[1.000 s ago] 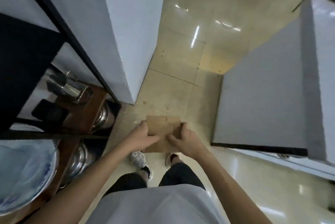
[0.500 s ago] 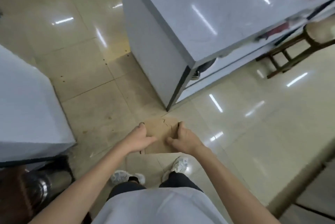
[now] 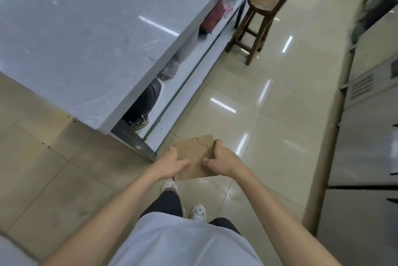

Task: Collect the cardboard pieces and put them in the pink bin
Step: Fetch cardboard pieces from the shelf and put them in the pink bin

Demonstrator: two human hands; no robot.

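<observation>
flat brown cardboard pieces [image 3: 195, 153], stacked, aloft

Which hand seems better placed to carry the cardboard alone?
Probably the right hand: its fingers wrap the edge of the cardboard pieces, whereas the left hand lies flatter on top. Neither is clearly favoured.

- Cardboard pieces [image 3: 197, 156] held out in front of the body, above the floor [image 3: 269, 136], between the two hands.
- Left hand [image 3: 172, 163] on the stack's left edge, right hand [image 3: 221, 161] on its right edge; both touching it.
- Bench [image 3: 86, 35] ahead and to the left; its near corner sits just left of the left hand.
- Shelf [image 3: 183, 84] under the bench top, items lying on it; a pot [image 3: 143, 106] at the near end.
- Stool [image 3: 256, 22] on the floor ahead, just right of the bench, well apart from the hands.
- Cabinet [image 3: 366, 136] along the right side.
- Shoes [image 3: 183, 201] on the floor below the cardboard.
</observation>
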